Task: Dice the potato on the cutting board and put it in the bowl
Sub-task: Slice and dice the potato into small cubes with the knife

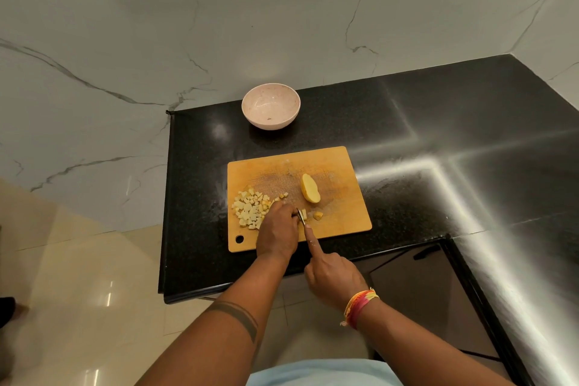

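Dicing is about half done: a pile of diced potato (250, 208) lies at the 8 o'clock corner of the cutting board (332, 163), an uncut potato half (310, 189) waits at its centre, and the bowl (270, 106) at 12 o'clock holds no potato yet. The left hand (277, 230) curls its fingers down over a small piece, the right hand (332, 274) grips the knife (301, 216), index finger stretched along its spine. Next comes finishing this piece, then the half
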